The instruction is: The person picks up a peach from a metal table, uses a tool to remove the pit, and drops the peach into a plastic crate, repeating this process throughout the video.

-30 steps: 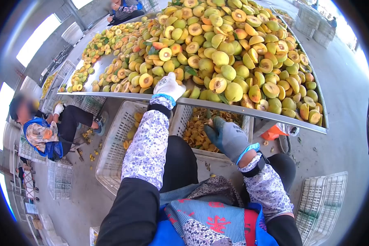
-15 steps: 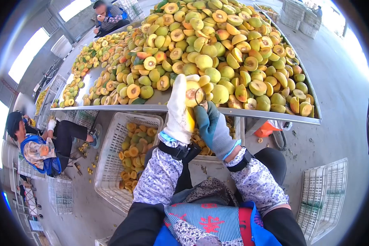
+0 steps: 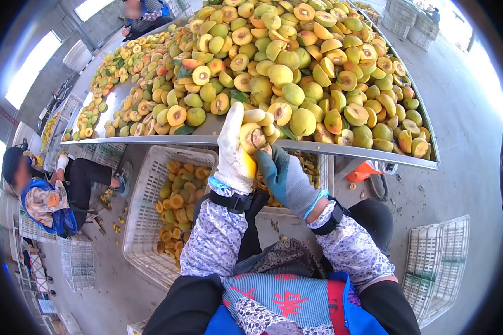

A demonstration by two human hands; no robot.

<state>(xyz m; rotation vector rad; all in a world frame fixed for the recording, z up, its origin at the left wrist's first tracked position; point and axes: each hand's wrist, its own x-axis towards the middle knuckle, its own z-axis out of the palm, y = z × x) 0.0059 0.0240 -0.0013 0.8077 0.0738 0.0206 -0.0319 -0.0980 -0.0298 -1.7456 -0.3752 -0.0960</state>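
My left hand (image 3: 235, 148), in a white glove with yellow on the palm side, is closed around a halved yellow peach (image 3: 251, 138), cut face towards me with its brown centre showing. My right hand (image 3: 282, 176), in a grey and blue glove, is closed at the fruit's lower right edge. From its fingers a thin dark wire loop (image 3: 255, 137) reaches onto the cut face; the tool's handle is hidden in the glove. Both hands are just in front of the metal table's edge (image 3: 195, 140), beside a big heap of halved peaches (image 3: 274, 67).
Below the table stand a white crate (image 3: 137, 223) of peach halves and another crate (image 3: 325, 173) behind my hands. An upright white crate (image 3: 436, 268) is on the right floor. One seated person (image 3: 44, 195) is at left, another (image 3: 145, 19) at the table's far side.
Both hands have come slightly lower, still together at the peach half. The wire loop has shifted left over its cut face. The view has tilted a little.
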